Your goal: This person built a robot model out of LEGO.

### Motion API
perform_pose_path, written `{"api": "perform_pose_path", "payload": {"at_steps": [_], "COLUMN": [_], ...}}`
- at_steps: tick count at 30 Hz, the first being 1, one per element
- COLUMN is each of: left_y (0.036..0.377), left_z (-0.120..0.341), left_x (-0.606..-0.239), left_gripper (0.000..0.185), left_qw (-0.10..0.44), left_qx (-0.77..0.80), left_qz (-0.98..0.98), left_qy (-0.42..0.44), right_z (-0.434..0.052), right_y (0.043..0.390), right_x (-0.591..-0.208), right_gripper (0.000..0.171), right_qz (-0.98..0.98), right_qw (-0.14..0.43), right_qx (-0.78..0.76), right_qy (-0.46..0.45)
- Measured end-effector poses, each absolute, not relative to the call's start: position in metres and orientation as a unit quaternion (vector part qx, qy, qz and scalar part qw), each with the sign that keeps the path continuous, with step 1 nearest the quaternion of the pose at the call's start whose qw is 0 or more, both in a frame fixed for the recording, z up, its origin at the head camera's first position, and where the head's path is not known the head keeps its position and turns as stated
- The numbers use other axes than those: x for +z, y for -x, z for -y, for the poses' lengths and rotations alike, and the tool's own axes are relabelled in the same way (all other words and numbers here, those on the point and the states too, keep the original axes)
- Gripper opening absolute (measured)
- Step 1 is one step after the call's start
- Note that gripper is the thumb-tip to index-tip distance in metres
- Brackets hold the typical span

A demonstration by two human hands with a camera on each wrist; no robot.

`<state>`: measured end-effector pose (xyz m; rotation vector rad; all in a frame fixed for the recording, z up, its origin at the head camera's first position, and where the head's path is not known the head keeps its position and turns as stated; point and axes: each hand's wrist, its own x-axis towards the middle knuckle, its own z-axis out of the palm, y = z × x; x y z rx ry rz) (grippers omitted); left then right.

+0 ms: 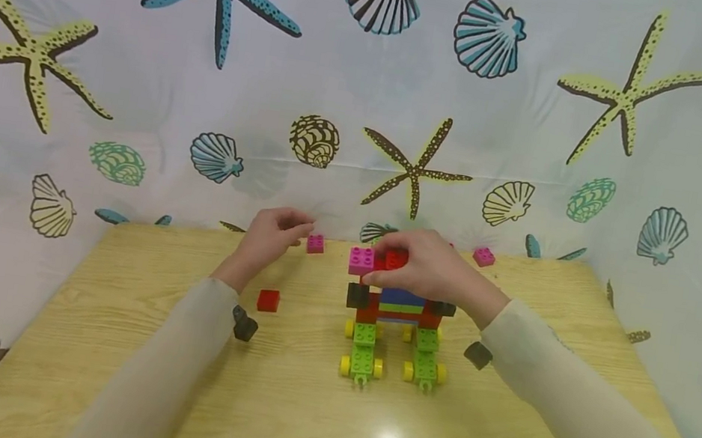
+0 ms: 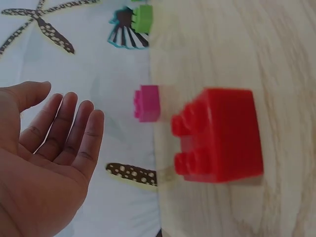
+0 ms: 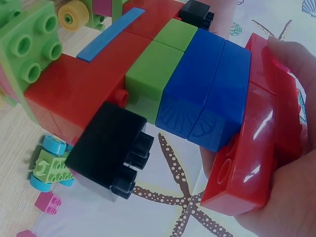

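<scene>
A toy block build stands on two lime-green wheeled bases with yellow wheels. Red, green and blue bricks make its middle, and black bricks stick out at the sides. My right hand grips a red brick at the top, fingers and thumb curled round it. Beside those fingertips sits a pink brick. Over the back left of the table my left hand is held with loosely bent fingers and nothing in it. A loose pink brick lies just right of it.
A loose red brick lies on the wooden table, below the left hand. Another pink brick is at the back right. A small green wheeled base with blue wheels stands behind the build. Patterned cloth borders the table.
</scene>
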<state>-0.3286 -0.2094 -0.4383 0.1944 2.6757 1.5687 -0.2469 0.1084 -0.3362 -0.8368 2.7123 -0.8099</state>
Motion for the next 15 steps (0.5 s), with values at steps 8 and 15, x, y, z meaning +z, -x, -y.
{"api": "perform_pose_path", "payload": {"at_steps": [8,15], "left_y": [0.356,0.366], "left_z": [0.214,0.21], "left_x": [-0.462,-0.469], "left_gripper": [0.034,0.039], "left_qw": [0.02,0.033], "left_qx": [0.451,0.445], "left_qz": [-0.891,-0.894], "left_qy": [-0.046,-0.045], "right_z": [-0.11,-0.111], "right_y": [0.248,0.249], "right_x": [-0.337,-0.338], "right_gripper": [0.051,0.049], "right_qz": [-0.917,-0.915], "right_qw": [0.099,0.099], "right_qx": [-0.271,-0.274], "right_qy": [0.275,0.28]}}
